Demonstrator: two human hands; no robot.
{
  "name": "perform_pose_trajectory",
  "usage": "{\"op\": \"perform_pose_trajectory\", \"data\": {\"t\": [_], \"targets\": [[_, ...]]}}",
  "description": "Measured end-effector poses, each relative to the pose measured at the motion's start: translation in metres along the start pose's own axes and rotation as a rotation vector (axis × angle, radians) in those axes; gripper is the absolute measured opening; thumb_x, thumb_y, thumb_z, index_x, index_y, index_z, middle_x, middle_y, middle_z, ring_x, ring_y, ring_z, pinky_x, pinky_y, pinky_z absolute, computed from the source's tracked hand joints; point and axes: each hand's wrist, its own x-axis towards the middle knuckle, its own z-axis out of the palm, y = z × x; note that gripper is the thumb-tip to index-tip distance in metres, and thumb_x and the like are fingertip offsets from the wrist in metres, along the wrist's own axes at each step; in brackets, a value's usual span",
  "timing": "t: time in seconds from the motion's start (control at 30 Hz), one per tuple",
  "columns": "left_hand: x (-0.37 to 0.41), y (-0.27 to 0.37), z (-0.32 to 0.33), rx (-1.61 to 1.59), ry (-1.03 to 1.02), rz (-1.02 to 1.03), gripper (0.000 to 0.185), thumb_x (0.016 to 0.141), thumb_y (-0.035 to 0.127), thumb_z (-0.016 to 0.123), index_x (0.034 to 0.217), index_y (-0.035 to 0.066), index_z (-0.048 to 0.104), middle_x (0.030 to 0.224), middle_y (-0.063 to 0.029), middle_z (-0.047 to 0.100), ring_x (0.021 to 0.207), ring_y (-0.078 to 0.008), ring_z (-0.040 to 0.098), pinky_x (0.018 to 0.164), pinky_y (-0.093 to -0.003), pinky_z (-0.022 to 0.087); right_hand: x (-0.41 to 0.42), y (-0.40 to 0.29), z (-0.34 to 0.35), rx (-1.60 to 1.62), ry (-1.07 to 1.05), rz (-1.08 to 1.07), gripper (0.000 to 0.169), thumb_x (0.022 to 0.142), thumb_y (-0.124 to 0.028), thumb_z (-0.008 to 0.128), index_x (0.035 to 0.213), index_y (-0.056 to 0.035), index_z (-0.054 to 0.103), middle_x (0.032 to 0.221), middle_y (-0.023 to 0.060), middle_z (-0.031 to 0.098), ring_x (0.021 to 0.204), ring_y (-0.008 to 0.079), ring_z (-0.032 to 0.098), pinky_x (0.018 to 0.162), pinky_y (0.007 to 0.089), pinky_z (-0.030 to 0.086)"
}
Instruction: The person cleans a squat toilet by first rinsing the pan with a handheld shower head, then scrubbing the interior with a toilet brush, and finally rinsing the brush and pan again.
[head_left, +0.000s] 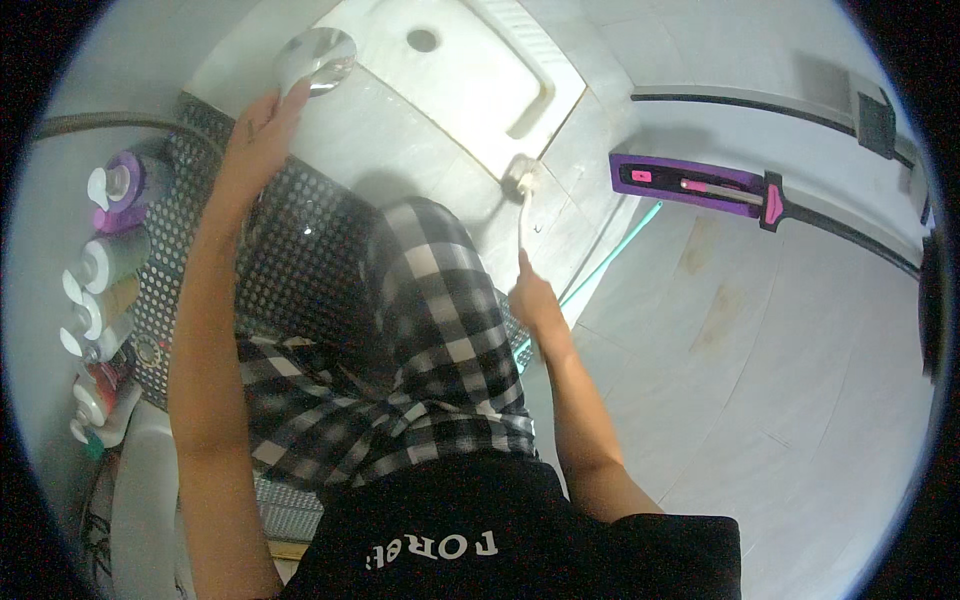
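My left hand (262, 139) grips a round chrome shower head (324, 52), held over the tiles at the left side of a white squat toilet (442, 71). In my right hand (534, 300) is the white handle of a scrubbing brush (527, 214). Its blurred bristle head meets the near corner of the toilet's rim; the exact contact is hard to tell. The toilet pan has a round dark drain hole (422, 40) at its far end and a ribbed footrest along its right side.
Several pump bottles (105, 266) line the left wall on a dark perforated mat (300, 247). A shower hose (112, 120) runs in from the left. A teal rod (611, 255) leans at right, near a purple-and-black flat-headed tool (690, 186). Brownish stains (697, 244) mark the grey tiles.
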Motion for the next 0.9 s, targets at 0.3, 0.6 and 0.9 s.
{"op": "perform_pose_trajectory", "data": {"t": [0.3, 0.6, 0.9], "targets": [[-0.023, 0.002, 0.022, 0.071, 0.04, 0.008, 0.043, 0.087, 0.043, 0.047, 0.071, 0.002, 0.046, 0.062, 0.0, 0.042, 0.058, -0.0116, 0.039, 0.053, -0.0251, 0.031, 0.254, 0.031, -0.114, -0.245, -0.073, 0.059, 0.027, 0.079, -0.016, 0.046, 0.094, 0.0045, 0.055, 0.079, 0.0153, 0.061, 0.07, 0.0189, 0.059, 0.059, 0.0319, 0.049], [-0.011, 0.006, 0.021, -0.038, -0.023, -0.018, 0.042, 0.088, 0.044, 0.045, 0.069, 0.005, 0.046, 0.061, 0.0008, 0.041, 0.053, -0.0093, 0.037, 0.049, -0.0234, 0.029, -0.007, 0.011, 0.013, -0.043, -0.108, 0.026, 0.072, 0.073, -0.006, 0.044, 0.138, -0.0061, 0.013, 0.078, 0.0302, 0.059, 0.073, 0.0415, 0.06, 0.072, 0.0467, 0.047], [-0.015, 0.008, 0.038, 0.092, -0.046, 0.079, 0.043, 0.089, 0.043, 0.044, 0.067, 0.006, 0.046, 0.058, 0.0009, 0.04, 0.052, -0.0086, 0.037, 0.047, -0.0242, 0.029, 0.236, 0.03, -0.112, 0.281, 0.08, 0.192, 0.048, 0.078, -0.014, 0.043, 0.123, -0.0006, 0.034, 0.074, 0.0164, 0.06, 0.058, 0.0213, 0.057, 0.047, 0.0339, 0.045]]}}
